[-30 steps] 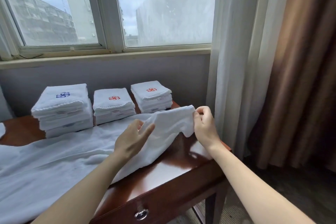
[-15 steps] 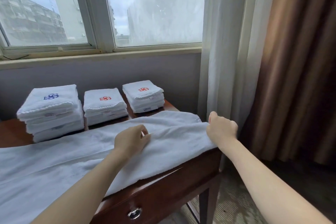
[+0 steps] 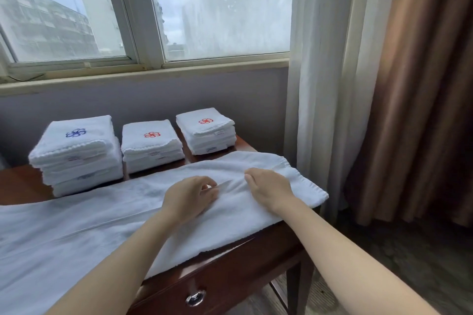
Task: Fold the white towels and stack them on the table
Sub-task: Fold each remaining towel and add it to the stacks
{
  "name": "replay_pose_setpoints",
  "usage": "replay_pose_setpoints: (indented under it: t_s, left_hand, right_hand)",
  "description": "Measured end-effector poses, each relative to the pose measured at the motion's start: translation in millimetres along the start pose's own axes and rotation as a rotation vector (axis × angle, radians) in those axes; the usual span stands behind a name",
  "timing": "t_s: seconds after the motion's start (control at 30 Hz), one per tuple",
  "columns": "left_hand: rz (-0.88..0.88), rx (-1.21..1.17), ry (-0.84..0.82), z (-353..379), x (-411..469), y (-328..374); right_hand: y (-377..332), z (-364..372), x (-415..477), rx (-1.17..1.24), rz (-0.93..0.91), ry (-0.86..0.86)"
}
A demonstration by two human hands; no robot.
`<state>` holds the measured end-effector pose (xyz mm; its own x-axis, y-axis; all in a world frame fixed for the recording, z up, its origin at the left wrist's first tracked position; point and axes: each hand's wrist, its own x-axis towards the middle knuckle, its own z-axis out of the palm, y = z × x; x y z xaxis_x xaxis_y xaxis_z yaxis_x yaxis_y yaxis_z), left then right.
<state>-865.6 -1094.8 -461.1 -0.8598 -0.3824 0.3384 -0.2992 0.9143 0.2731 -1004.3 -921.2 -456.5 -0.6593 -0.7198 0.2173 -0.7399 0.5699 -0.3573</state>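
White towel (image 3: 107, 225) now lies flat across the worktop (image 3: 20, 184), corner no longer lifted. My left hand (image 3: 189, 197) pinches its cloth; right hand (image 3: 268, 189) rests curled on it, grip undetermined. Folding can start

Three towel stacks (image 3: 76, 151) (image 3: 152, 144) (image 3: 206, 130), one spread towel (image 3: 76, 233), two hands (image 3: 190, 198) (image 3: 268, 190), one tabletop (image 3: 20, 184), one knob (image 3: 195, 298), two curtains (image 3: 327, 84) (image 3: 422, 84), two panes (image 3: 58, 7) (image 3: 225, 2).

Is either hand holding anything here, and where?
The left hand pinches a small ridge of the spread towel near its right end; right hand rests curled on it, grip unclear.
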Motion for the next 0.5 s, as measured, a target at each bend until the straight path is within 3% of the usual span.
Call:
replay_pose_setpoints:
  t_s: [0.13, 0.2, 0.3, 0.37, 0.43, 0.5]
  left_hand:
    - [-0.05, 0.063, -0.048, -7.1, -1.5, -9.5]
    - [-0.069, 0.032, -0.055, -4.8, -1.5, -11.7]
    - [-0.007, 0.065, -0.065, 3.9, -0.6, -15.0]
    - [-0.007, 0.15, -0.199, 8.8, 0.4, -20.3]
    - [-0.049, 0.157, -0.343, 11.1, 1.5, -24.8]
    - [-0.054, 0.121, -0.368, 11.2, 5.0, -25.5]
  right_hand:
    - [-5.2, -0.4, 5.9, -0.339, 0.078, 0.117]
    - [-9.0, 1.9, 9.0, -0.415, 0.028, 0.085]
    - [-9.5, 9.8, 12.1, -0.229, -0.084, -0.128]
    - [-7.3, 13.1, 13.8, -0.164, -0.027, -0.275]
    - [-2.4, 15.2, 16.9, -0.189, 0.066, -0.316]
    - [-2.0, 15.4, 22.8, -0.22, 0.11, -0.317]
